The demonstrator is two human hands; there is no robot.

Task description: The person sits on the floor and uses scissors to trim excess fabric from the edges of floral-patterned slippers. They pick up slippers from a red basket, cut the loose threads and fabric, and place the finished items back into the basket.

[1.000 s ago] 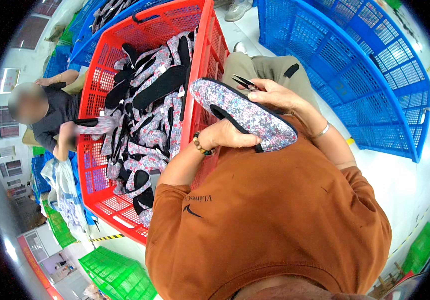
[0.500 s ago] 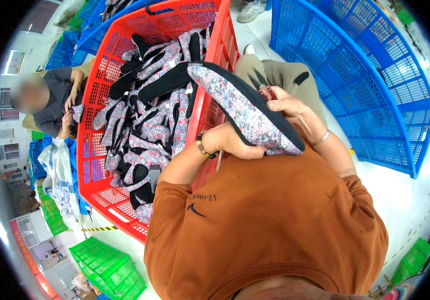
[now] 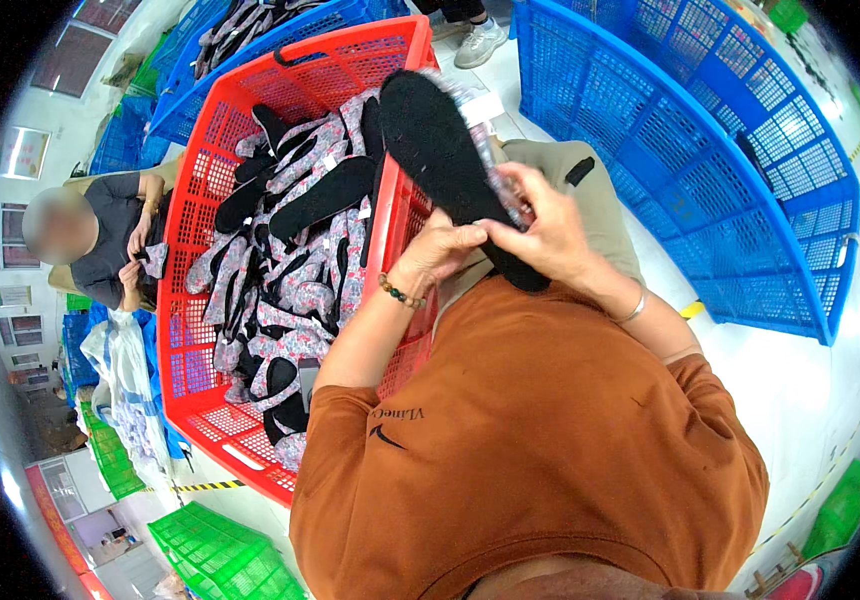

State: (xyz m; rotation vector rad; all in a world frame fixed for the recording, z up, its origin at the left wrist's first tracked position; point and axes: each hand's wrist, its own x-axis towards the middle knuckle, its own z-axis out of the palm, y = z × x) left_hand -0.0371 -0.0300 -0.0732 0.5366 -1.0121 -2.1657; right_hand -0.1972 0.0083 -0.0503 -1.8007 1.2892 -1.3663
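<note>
A slipper [image 3: 435, 145] with a black sole and floral fabric upper is held in front of my chest, its sole turned up toward me and its far end tilted away. My left hand [image 3: 437, 252] is closed on its left edge, thumb on the sole. Around the right edge, my right hand [image 3: 555, 225] grips the same slipper with its thumb on the sole. Some of the floral upper shows beside the right fingers. Whether the right hand also holds a small tool is hidden. A pale tag or patch [image 3: 482, 107] shows beside the slipper's far end.
Left of me stands a red plastic crate [image 3: 182, 330] heaped with similar slippers [image 3: 322, 195]. Blue crates [image 3: 640, 140] stand at the right, and another blue crate [image 3: 175, 122] at far left holds more. A seated person [image 3: 115, 225] works beyond the red crate. Green crates [image 3: 220, 545] lie lower left.
The slipper has turned from its floral side to its black sole and moved slightly away. Both hands have shifted their grip. Dark pointed snips seen in my right hand earlier are out of sight.
</note>
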